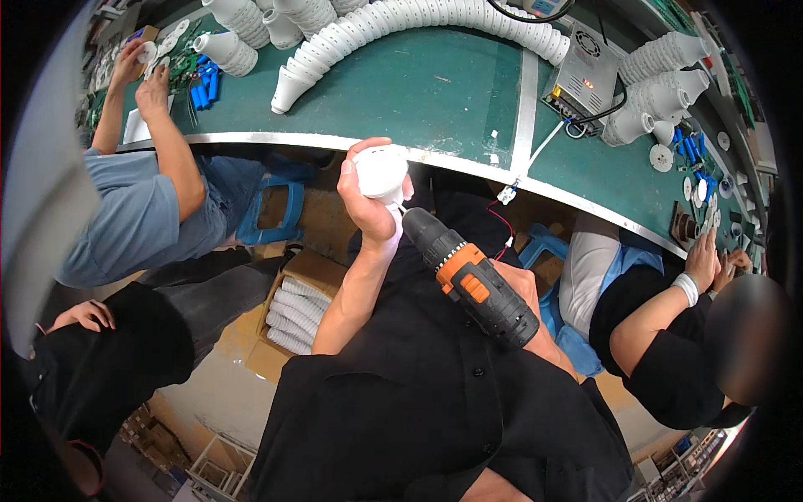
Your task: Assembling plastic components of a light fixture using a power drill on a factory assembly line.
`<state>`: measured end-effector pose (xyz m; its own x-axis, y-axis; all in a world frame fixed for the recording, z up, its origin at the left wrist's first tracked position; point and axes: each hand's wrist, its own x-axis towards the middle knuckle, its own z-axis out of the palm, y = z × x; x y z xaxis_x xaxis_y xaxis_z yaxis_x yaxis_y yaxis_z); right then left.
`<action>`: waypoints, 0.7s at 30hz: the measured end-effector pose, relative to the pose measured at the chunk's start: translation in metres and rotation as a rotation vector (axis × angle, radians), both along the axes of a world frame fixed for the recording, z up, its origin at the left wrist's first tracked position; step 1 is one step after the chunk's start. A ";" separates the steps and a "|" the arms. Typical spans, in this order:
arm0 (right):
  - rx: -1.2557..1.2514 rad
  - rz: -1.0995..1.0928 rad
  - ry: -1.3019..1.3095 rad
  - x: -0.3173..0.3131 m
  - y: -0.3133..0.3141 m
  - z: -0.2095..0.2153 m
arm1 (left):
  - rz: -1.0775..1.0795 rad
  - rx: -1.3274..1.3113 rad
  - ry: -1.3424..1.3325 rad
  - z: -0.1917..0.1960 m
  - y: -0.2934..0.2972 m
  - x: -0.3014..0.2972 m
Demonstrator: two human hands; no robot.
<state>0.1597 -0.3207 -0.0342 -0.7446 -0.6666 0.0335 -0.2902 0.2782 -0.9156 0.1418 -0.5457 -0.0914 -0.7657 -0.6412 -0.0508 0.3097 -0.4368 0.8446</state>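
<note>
My left hand (360,205) is closed around a white, rounded plastic housing (381,171), held up in front of the table's near edge. In my right hand (520,283) is a black and orange cordless drill (473,280), its body hiding most of the fingers. The drill points up and to the left. Its tip meets the lower side of the housing beside my left palm; whether it sits in a screw or hole is too small to tell.
A long curved row of nested white cups (376,42) lies on the green table (418,100). A metal power supply (585,75) stands right, with a wired white connector (506,195) hanging at the edge. Co-workers sit at both sides. A cardboard box (261,358) holds white stacks below.
</note>
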 end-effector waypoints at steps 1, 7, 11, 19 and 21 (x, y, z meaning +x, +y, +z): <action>-0.008 -0.001 -0.002 0.000 -0.001 -0.001 | 0.002 -0.005 -0.002 -0.002 -0.001 0.000; -0.003 -0.008 -0.032 -0.006 0.000 0.000 | 0.006 0.025 0.002 -0.003 -0.001 -0.009; -0.054 0.006 -0.090 -0.009 -0.007 0.003 | 0.045 0.036 0.036 0.004 -0.014 -0.013; -0.176 -0.196 -1.091 -0.017 -0.026 -0.035 | 0.232 0.150 -0.006 0.001 -0.041 0.024; -0.214 0.074 -1.041 -0.041 -0.090 -0.033 | 0.175 0.030 -0.026 0.002 -0.055 0.025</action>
<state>0.1190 -0.4108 -0.0669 -0.4318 -0.7672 -0.4742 0.6537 0.0960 -0.7506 0.1667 -0.6011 -0.0893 -0.6404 -0.7627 -0.0902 0.3620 -0.4033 0.8404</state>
